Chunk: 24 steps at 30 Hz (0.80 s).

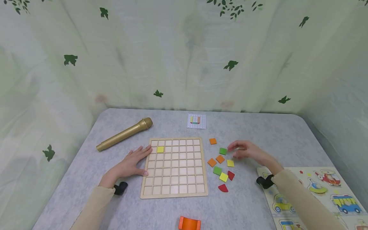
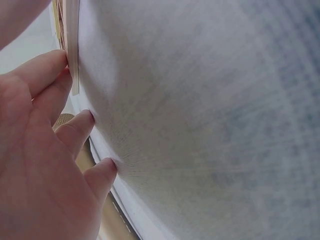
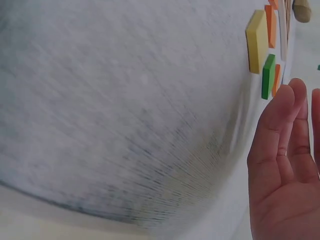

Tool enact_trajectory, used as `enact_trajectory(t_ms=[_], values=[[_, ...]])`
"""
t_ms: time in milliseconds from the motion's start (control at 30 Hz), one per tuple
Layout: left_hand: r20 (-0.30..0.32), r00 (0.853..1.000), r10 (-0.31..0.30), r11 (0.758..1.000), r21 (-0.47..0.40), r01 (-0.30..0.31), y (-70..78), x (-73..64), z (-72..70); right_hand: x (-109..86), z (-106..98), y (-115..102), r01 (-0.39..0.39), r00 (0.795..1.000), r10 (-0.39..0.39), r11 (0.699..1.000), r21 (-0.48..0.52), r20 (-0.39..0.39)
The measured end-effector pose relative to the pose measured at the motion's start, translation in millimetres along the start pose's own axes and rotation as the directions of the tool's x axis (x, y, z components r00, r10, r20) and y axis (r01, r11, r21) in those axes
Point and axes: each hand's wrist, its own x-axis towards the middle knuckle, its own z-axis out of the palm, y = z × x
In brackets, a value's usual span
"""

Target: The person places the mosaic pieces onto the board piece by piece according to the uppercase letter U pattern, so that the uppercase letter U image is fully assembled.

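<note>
1. Left hand (image 1: 130, 164), left of centre in the head view: fingers spread wide and nearly straight, holding nothing. Fingertips and thumb lie at the left edge of the wooden grid board (image 1: 174, 172); in the left wrist view, other fingertips press the table (image 2: 200, 125).
2. Board flat at lower centre of frame. One yellow tile (image 1: 160, 149) sits in it, second row from the top, second column from the left.
3. Right hand (image 1: 248, 150), right of centre: fingers loosely bent, a modest gap between thumb and fingers, nothing seen in the grasp. Fingertips just beside the upper green tile (image 1: 222, 151); cannot tell whether they touch it.
4. Loose pieces, between board and right hand: three orange tiles (image 1: 211, 162), a second green tile (image 1: 217, 170), two loose yellow tiles (image 1: 230, 163), two red curved-edged pieces (image 1: 223, 188) lowest.
5. Pattern card (image 1: 202, 125) above the board, printed with a coloured U shape.
6. Gold microphone (image 1: 123, 134) slanting at centre left; orange object (image 1: 189, 223) cut off at bottom centre.
7. Picture board (image 1: 299, 171) at lower right, partly under the right forearm.
</note>
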Motion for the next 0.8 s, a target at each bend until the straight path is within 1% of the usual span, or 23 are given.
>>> enact_trajectory(t_ms=[200,533,667,733,800], values=[[-0.006,1.0,-0.001,1.0,-0.002,0.001,0.5,-1.0,0.4,-2.4,7,5,-0.024,0.999,0.025,1.0,-0.018,0.035],[-0.015,1.0,0.008,1.0,-0.003,-0.008,-0.9,-0.6,1.4,-6.6,11,10,-0.009,0.995,0.013,0.999,-0.045,0.098],[-0.013,1.0,0.006,1.0,-0.004,-0.006,-2.5,-0.4,2.2,-7.1,15,10,-0.006,0.995,0.011,0.998,-0.06,0.094],[-0.014,1.0,0.008,1.0,-0.005,-0.008,-3.6,-0.3,2.6,-6.7,17,8,0.008,0.996,-0.001,0.996,-0.086,0.085],[-0.014,1.0,0.009,1.0,-0.005,-0.009,-4.0,-0.2,3.2,-6.0,19,7,0.039,0.997,-0.029,0.99,-0.133,0.076]])
